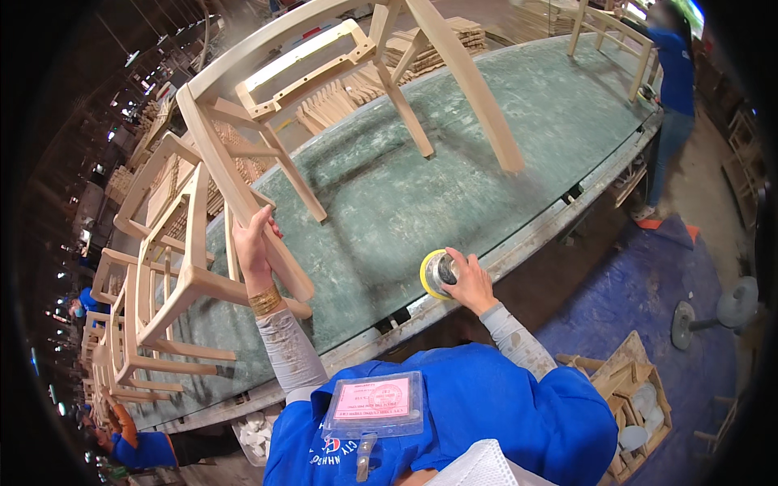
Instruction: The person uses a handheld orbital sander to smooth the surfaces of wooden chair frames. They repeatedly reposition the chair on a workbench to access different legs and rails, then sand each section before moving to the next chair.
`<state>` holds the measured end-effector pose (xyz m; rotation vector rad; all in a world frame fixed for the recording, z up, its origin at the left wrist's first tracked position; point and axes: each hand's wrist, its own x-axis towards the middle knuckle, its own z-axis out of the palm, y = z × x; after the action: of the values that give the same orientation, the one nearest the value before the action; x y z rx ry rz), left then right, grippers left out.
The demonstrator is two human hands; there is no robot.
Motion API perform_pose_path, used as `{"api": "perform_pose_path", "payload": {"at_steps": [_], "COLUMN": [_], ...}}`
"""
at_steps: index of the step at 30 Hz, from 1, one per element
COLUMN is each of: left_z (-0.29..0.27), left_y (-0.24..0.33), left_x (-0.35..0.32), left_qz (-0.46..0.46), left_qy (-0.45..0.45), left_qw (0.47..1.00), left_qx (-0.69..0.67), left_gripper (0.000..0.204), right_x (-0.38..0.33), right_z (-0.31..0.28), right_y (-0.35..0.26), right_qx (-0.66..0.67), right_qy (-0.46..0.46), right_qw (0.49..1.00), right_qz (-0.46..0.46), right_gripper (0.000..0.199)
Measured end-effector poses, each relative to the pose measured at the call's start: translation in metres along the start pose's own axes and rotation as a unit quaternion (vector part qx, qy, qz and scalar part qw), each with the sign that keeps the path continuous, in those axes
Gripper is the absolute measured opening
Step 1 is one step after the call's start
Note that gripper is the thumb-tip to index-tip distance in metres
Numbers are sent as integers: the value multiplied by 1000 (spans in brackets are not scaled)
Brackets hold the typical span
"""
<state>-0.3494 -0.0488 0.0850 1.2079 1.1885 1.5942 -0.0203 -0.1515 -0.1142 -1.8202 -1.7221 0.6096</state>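
Observation:
A pale wooden chair frame stands on the green tabletop in front of me, its legs pointing down toward me. My left hand is wrapped round one of its legs close to the near edge of the table. In my right hand is a round palm sander with a yellow pad rim. The pad is turned to the left, apart from the chair frame, above the table's near edge. My palm hides part of the sander's body.
More wooden chair frames crowd the table's left side. Along the far side are stacks of wooden parts. A co-worker in blue stands at the far right beside another frame. A wooden box with discs sits at lower right, near a pedestal fan.

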Motion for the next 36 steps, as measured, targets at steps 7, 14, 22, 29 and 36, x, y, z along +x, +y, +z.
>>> {"api": "perform_pose_path", "payload": {"at_steps": [7,14,22,29,36], "left_z": [-4,-11,-7,-13,-10], "left_y": [-2,-7,-9,-15,-18], "left_x": [6,14,14,11,6], "left_qz": [13,14,42,29,12], "left_qy": [-15,-21,-21,-2,-28], "left_qw": [1000,999,996,997,988], "left_qx": [-8,-38,-73,-69,-154], "left_gripper": [32,36,37,40,27], "right_x": [-12,-30,-38,-35,-29], "right_z": [-8,-7,0,11,12], "right_y": [-7,-12,-19,-30,-48], "right_qx": [-34,-68,-93,-81,-57], "right_qy": [-37,-75,-90,-90,-64], "right_qw": [999,994,991,992,996], "right_qz": [14,28,43,24,-22], "right_gripper": [78,78,81,79,79]}}
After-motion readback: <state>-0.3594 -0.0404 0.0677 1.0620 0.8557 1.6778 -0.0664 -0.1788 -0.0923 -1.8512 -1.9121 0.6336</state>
